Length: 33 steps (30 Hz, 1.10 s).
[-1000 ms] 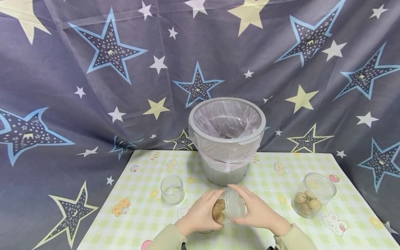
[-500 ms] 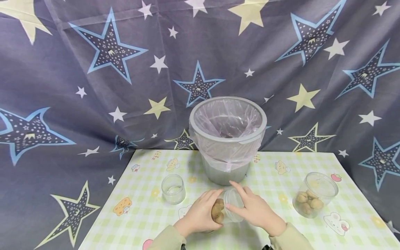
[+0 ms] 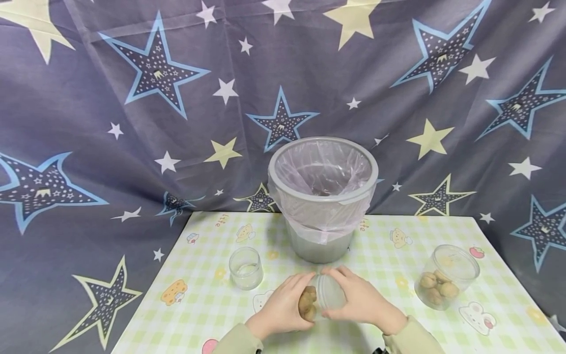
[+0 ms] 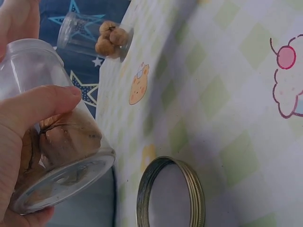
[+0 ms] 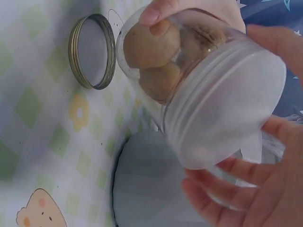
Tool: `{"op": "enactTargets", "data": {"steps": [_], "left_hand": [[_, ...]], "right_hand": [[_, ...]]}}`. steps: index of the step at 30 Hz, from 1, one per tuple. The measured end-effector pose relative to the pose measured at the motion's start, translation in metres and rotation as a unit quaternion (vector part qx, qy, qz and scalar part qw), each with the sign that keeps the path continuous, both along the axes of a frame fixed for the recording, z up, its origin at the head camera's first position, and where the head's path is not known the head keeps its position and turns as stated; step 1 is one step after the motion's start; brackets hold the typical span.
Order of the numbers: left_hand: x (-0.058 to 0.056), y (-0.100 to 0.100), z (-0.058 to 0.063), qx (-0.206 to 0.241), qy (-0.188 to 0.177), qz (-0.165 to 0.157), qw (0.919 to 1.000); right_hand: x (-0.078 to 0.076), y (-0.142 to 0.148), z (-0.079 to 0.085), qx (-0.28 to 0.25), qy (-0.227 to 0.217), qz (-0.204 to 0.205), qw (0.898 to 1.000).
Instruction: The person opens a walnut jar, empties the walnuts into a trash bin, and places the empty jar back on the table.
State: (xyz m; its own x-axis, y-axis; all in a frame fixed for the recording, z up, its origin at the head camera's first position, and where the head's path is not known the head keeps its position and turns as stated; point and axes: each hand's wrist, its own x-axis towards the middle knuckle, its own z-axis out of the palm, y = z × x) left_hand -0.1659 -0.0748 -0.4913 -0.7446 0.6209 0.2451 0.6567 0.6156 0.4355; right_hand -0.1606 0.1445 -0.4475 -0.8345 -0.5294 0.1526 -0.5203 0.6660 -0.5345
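Tilted on its side between my hands is a clear jar (image 4: 29,61) with walnuts (image 3: 308,301) in its base end. My left hand (image 3: 282,306) grips the jar's body, thumb along one side and fingers round the other. A frosted white screw lid (image 5: 232,106) sits on the jar's mouth. Round that lid curl the thumb and fingers of my right hand (image 3: 363,301), touching its rim. A gold-coloured metal ring-like lid (image 4: 198,194) lies on the table below the jar, mostly hidden by my left hand in the head view.
A grey bin (image 3: 320,246) with a pinkish bag liner stands behind my hands. An open clear jar (image 3: 245,269) stands to the left. At the right is another clear jar (image 3: 446,275) holding several walnuts. A checked cloth (image 3: 199,290) covers the table.
My right hand's fingers turned over the lid and opened out, then came back round its rim. The left hand kept its hold on the jar.
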Motion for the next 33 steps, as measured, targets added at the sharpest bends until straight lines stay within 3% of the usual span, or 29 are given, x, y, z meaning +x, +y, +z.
{"op": "enactTargets", "data": {"steps": [5,14,18,23,28,33], "left_hand": [[0.002,-0.001,-0.001,0.009,-0.016,-0.001,0.9998],[0.004,-0.003,0.000,0.035,-0.035,0.004,0.9988],[0.005,-0.007,0.001,0.038,-0.043,0.017,0.9982],[0.006,-0.012,0.004,0.047,-0.054,0.034,0.9968],[0.007,-0.019,0.007,0.076,-0.074,0.052,0.9930],[0.008,-0.028,0.005,0.092,-0.064,0.064,0.9917]], "right_hand": [[0.001,0.003,-0.001,-0.006,0.055,0.038,0.998],[0.000,0.008,-0.001,-0.058,0.083,0.075,0.992],[-0.002,0.014,-0.003,-0.095,0.069,0.079,0.990],[-0.004,0.023,-0.004,-0.133,0.049,0.049,0.989],[-0.004,0.030,-0.006,-0.125,0.024,0.017,0.992],[-0.007,0.036,-0.015,-0.118,-0.008,0.005,0.993]]}}
